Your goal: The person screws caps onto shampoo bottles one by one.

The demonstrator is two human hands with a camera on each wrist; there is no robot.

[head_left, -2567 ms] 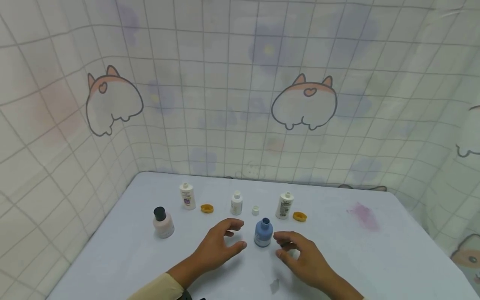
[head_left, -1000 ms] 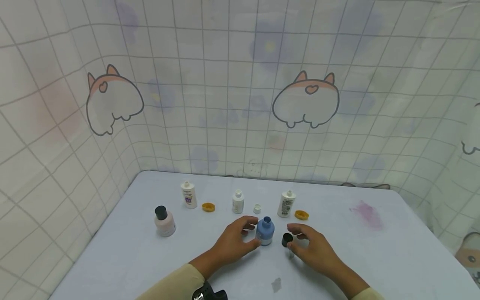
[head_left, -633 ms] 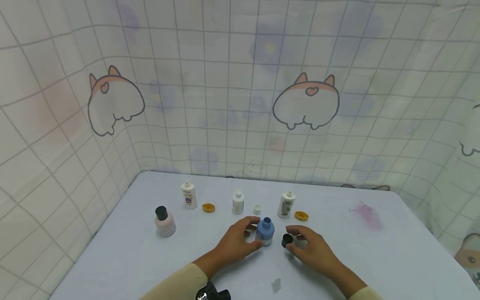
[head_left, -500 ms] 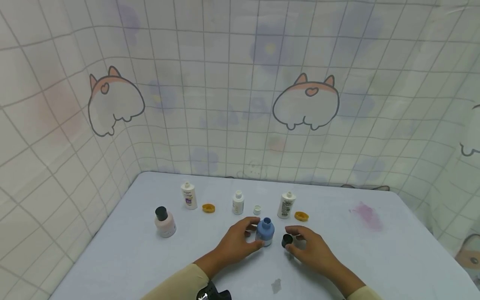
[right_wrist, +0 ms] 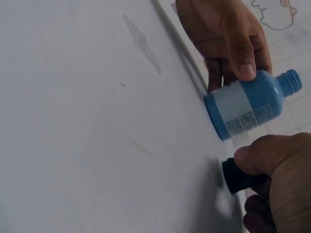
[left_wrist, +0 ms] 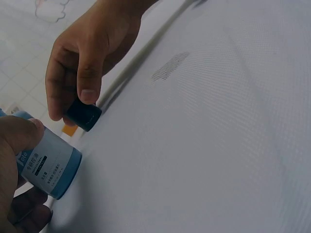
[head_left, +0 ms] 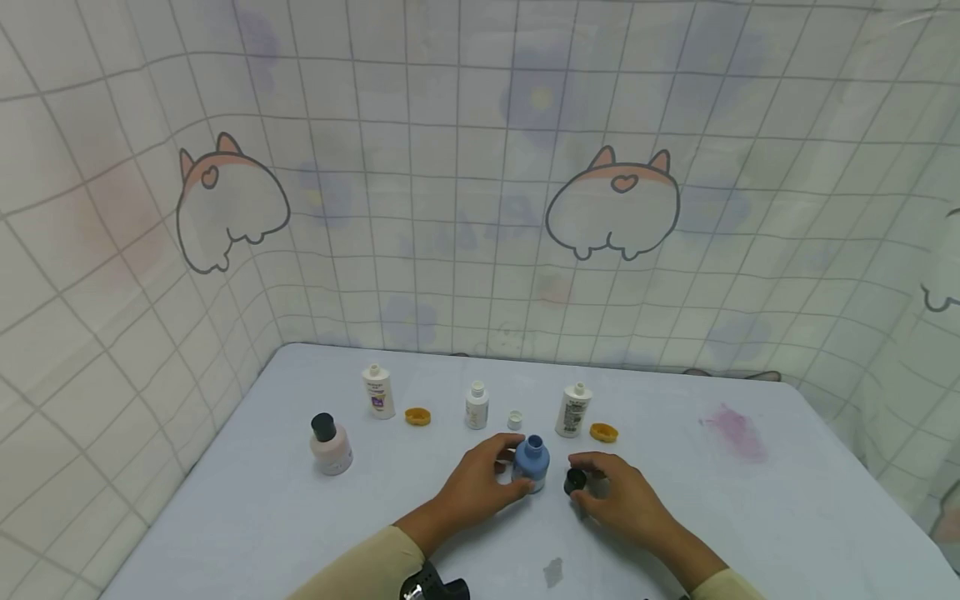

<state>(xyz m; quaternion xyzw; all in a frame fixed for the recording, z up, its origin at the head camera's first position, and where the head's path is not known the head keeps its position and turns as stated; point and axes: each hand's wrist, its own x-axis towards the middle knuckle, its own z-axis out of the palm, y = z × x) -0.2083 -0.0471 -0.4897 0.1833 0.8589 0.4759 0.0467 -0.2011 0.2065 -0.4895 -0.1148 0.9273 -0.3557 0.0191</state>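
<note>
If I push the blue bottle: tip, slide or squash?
The blue bottle probably slides before tipping, given its broad base. Smooth, undented walls suggest it's fairly stiff. It may spill if it tips: the neck is open.

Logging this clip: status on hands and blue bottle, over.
Left hand grips blue bottle, uncapped, upright. Right hand pinches black cap. Nothing between cap and bottle.
</note>
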